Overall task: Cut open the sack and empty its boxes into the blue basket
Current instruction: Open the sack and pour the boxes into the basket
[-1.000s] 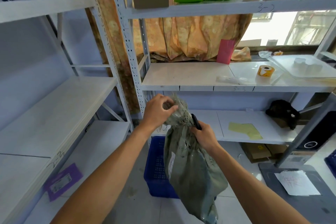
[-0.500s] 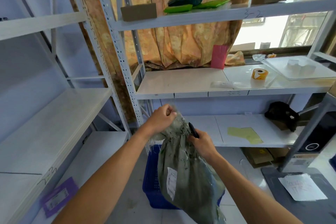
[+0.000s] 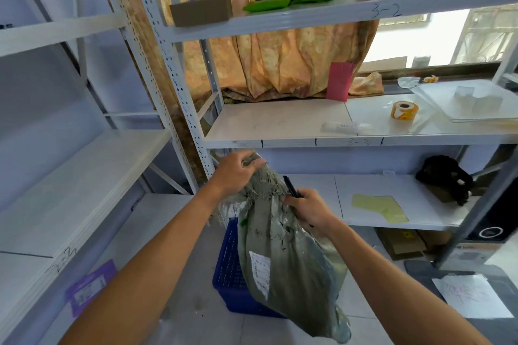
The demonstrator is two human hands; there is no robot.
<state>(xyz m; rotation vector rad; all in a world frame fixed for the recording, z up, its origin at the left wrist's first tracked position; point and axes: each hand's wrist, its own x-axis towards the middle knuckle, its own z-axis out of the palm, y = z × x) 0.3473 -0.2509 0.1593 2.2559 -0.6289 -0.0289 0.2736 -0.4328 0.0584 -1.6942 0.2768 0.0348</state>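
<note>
While the sack [image 3: 286,255] hangs over the blue basket [image 3: 232,274], both hands are on its neck. Left hand [image 3: 238,173] is fisted tight around the frayed, bunched top of the sack, above the basket, carrying the weight. Right hand [image 3: 308,209] is curled closed around a black cutter [image 3: 291,189], its tip sticking up and left, right at the sack's neck; the same hand also seems to pinch sack fabric, can't confirm. Blade contact with the weave: can't tell.

Sack is grey-green woven plastic, bulging, tilted so its bottom swings down and right of the basket, covering most of the basket's right side. White label [image 3: 259,267] faces the camera on the sack's lower half. Loose threads dangle from the top toward the basket's rim.

Basket sits on the floor, only its perforated left wall and near corner visible; contents hidden by the sack.

Behind and above the basket: shelf rack [image 3: 280,126]. Yellow tape roll [image 3: 403,110] on the middle shelf, up and right of the basket. Purple card [image 3: 89,287] on the low shelf, left of the basket.
</note>
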